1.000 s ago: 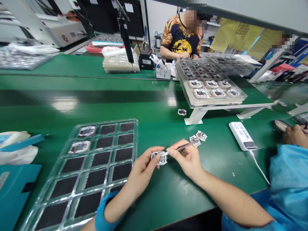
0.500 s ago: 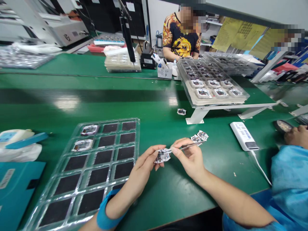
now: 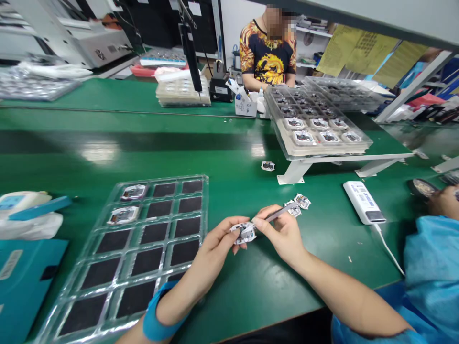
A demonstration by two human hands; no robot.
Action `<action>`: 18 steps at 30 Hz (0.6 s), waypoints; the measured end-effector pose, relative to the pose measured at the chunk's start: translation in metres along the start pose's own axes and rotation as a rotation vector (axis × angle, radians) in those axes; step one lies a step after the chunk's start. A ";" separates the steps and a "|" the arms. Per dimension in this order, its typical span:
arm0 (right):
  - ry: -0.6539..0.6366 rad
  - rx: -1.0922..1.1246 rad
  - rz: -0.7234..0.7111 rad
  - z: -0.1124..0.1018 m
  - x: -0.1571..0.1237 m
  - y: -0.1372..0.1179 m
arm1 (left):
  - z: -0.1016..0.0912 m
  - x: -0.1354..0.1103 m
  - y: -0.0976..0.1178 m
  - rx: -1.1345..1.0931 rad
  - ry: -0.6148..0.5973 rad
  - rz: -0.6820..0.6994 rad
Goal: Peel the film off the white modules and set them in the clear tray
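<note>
My left hand (image 3: 215,243) pinches a small white-framed electronic module (image 3: 244,233) between thumb and fingers. My right hand (image 3: 281,234) holds slim metal tweezers (image 3: 278,213), whose tips rest on that module. Just past the right hand lie two loose modules (image 3: 303,201) (image 3: 294,209), close together on the green bench. Left of my hands is a clear plastic tray (image 3: 158,177) with black pads in its cells. Two modules (image 3: 133,192) (image 3: 123,215) sit in its far left cells.
A white power bank (image 3: 364,202) with a white cable lies right of my hands. Beyond it, a raised stacked tray of modules stands on a white stand (image 3: 297,171). A co-worker (image 3: 267,52) sits across the bench. Another person's hand (image 3: 444,201) is at far right.
The tweezers now angle further up and away, with their tips at the module. The module has turned slightly in my left hand. The hand at far right has drawn back.
</note>
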State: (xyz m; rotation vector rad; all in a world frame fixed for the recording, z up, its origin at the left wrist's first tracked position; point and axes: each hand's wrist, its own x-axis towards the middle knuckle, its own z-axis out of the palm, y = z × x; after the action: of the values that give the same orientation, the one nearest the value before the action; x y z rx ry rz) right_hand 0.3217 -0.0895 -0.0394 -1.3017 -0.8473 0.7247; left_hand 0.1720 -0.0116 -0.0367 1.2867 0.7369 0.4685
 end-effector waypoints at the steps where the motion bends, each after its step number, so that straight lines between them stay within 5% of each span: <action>1: 0.014 -0.013 -0.007 0.000 0.000 0.000 | 0.000 0.000 0.000 0.010 -0.005 0.008; 18: 0.040 0.023 0.028 0.003 -0.003 0.005 | 0.001 -0.002 -0.002 0.127 -0.023 0.065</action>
State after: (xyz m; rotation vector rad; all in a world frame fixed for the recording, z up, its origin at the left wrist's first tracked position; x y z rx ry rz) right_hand 0.3176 -0.0893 -0.0445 -1.3059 -0.7877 0.7263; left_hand 0.1709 -0.0138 -0.0385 1.4360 0.7155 0.4647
